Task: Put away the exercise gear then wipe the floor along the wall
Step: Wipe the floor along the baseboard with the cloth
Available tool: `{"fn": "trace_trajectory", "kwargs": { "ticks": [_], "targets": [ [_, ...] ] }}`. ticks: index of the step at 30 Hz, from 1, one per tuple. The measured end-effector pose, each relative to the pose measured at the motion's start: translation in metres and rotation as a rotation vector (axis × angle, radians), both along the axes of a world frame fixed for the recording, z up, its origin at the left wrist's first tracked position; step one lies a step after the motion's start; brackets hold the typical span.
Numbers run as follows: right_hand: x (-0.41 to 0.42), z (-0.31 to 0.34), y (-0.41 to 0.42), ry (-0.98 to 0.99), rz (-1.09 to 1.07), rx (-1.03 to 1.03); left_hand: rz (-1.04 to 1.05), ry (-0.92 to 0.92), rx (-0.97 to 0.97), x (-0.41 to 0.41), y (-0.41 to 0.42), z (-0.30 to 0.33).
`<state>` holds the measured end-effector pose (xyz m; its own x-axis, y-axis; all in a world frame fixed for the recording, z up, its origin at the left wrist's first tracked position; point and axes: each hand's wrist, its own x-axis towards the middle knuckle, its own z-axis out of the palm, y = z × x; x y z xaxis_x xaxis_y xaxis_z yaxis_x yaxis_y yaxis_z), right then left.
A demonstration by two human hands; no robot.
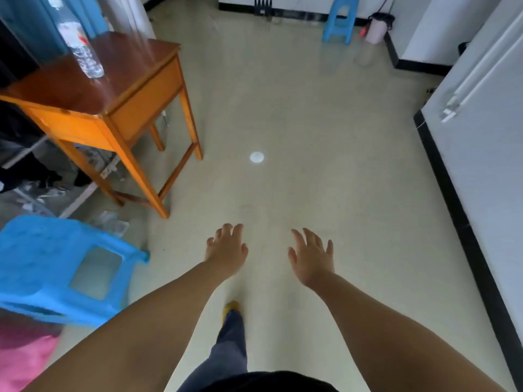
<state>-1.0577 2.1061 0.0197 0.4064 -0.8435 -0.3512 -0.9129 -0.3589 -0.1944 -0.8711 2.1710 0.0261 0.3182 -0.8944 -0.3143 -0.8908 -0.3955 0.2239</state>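
1. The floor (311, 137) fills the middle of the view, pale and glossy, and it runs up to the wall (486, 154) on the right, where a black baseboard (464, 222) marks the join.
2. No exercise gear can be made out for certain from here.
3. Left hand (226, 250) is out in front over the floor, palm down, fingers spread and loosely bent, holding nothing.
4. Right hand (311, 256) hangs level with it, just apart, fingers fanned wide, also holding nothing.
5. Below the arms a dark trouser leg (229, 343) steps forward, with a yellow shoe tip (230, 306) on the floor.
6. A small white round spot (257, 157) sits on the floor ahead of the hands.
7. On the left stands an orange wooden bench (113, 103), with a clear plastic bottle (80, 43) upright on its top.
8. A blue plastic stool (56, 264) is near the left arm, and something pink (22, 360) lies by it at the lower left.
9. Far ahead, a second blue stool (339, 19) stands by the back wall, with a pale pink container (375, 29) just beside it in the corner.
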Motion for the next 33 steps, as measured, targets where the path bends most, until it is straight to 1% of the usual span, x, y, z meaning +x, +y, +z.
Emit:
{"fn": "trace_trajectory", "kwargs": {
  "ticks": [3,5,8,10,13,19,22,26,29,31,33],
  "targets": [
    [0.043,0.008,-0.071,0.008,-0.056,0.019,-0.047,-0.05,0.027,0.05,-0.08,0.009],
    [0.064,0.012,-0.118,-0.007,-0.08,0.033,-0.062,-0.04,0.035,0.073,-0.134,0.011],
    [0.083,0.012,-0.188,-0.011,-0.114,0.027,-0.14,-0.045,0.039,0.09,-0.218,0.01],
    [0.089,0.007,-0.241,0.022,-0.138,0.04,-0.192,-0.032,0.045,0.097,-0.278,0.006],
    [0.096,-0.006,-0.33,0.038,-0.19,0.046,-0.241,-0.017,0.011,0.107,-0.376,-0.001],
    [0.112,0.004,-0.529,0.072,-0.173,0.05,-0.187,-0.019,0.017,0.136,-0.572,0.002],
    [0.129,0.013,-0.623,0.077,-0.155,0.062,-0.156,0.019,-0.015,0.152,-0.656,0.009],
    [0.181,0.015,-0.741,0.037,-0.095,0.043,-0.14,0.02,-0.027,0.184,-0.765,0.005],
    [0.225,0.01,-0.836,0.011,-0.04,-0.011,-0.137,-0.002,-0.047,0.218,-0.858,-0.003],
    [0.252,0.008,-0.904,-0.002,-0.059,-0.019,-0.156,-0.019,-0.078,0.244,-0.924,-0.004],
    [0.273,0.011,-0.967,-0.002,-0.094,0.0,-0.174,-0.035,-0.068,0.27,-0.991,-0.001]
  ]
}}
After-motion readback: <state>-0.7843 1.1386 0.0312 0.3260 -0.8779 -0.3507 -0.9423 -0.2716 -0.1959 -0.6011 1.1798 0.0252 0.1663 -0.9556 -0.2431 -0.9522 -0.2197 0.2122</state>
